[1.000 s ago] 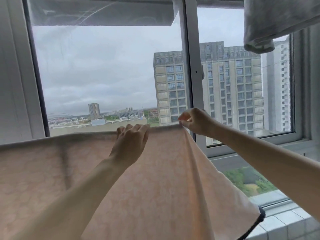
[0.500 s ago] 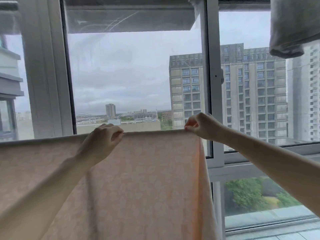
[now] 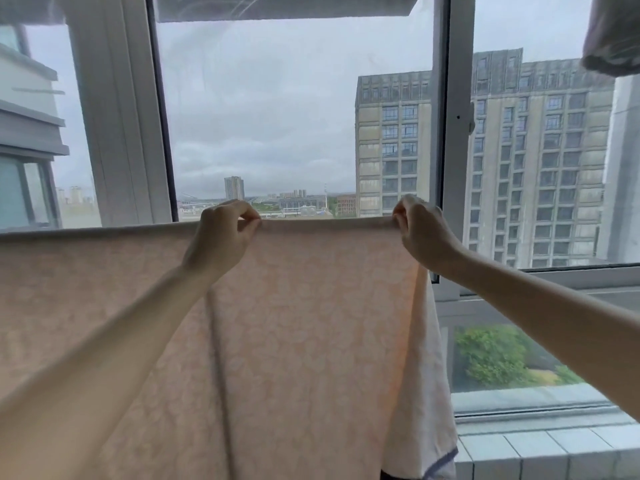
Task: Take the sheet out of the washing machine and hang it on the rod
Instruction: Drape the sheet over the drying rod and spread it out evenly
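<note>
A white window frame rises just above the right grip, with a grey apartment block beyond the glass. Between the two grips, low distant buildings sit under overcast sky. Grey fabric hangs high up to the right; a tiled ledge lies below right.

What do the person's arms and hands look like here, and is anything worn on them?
Both forearms are bare as far as the picture shows: no sleeve reaches into view. The left hand and the right hand wear no gloves, and no watch, bracelet or ring is visible. The upper arms lie outside the picture, so any sleeve higher up cannot be seen.
</note>
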### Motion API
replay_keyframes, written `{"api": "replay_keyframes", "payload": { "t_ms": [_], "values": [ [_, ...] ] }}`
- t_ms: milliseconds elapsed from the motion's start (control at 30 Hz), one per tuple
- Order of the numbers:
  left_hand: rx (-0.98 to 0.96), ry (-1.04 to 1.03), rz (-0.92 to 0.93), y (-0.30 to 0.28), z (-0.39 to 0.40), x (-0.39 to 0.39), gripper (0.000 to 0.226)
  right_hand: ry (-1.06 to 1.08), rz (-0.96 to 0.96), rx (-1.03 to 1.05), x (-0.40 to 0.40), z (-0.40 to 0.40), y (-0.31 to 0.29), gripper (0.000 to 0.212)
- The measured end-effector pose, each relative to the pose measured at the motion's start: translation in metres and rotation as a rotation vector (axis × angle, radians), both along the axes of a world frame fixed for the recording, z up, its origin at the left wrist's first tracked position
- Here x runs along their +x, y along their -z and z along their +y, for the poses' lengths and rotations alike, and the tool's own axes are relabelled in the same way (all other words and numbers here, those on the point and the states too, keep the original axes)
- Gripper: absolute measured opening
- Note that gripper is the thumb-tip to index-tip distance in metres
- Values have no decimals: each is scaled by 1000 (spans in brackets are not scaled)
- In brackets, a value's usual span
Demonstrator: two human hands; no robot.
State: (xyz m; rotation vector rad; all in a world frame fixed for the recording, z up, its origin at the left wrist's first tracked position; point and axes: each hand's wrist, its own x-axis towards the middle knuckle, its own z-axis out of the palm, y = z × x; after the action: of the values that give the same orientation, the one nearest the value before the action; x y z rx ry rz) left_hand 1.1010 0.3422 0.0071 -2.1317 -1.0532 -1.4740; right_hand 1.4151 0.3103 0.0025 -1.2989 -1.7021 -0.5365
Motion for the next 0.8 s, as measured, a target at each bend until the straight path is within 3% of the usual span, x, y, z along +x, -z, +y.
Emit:
{"api": "replay_keyframes", "payload": {
  "t_ms": [167,300,433,567,800],
  "values": [
    [156,-34,147,22,-2,-2,4,123,-372,165,3,-14,19,24],
    [208,-86,248,42,-1,-6,6,172,-517,147,4,-16,32,29],
    [148,-70,302,55,-2,-2,4,218,-520,88,3,-15,34,22],
    [78,-45,244,38,0,-10,4,285,-447,79,-10,-19,16,15],
    [100,-63,66,22,-3,-47,10,47,-457,29,-55,-12,-4,18]
  ]
}}
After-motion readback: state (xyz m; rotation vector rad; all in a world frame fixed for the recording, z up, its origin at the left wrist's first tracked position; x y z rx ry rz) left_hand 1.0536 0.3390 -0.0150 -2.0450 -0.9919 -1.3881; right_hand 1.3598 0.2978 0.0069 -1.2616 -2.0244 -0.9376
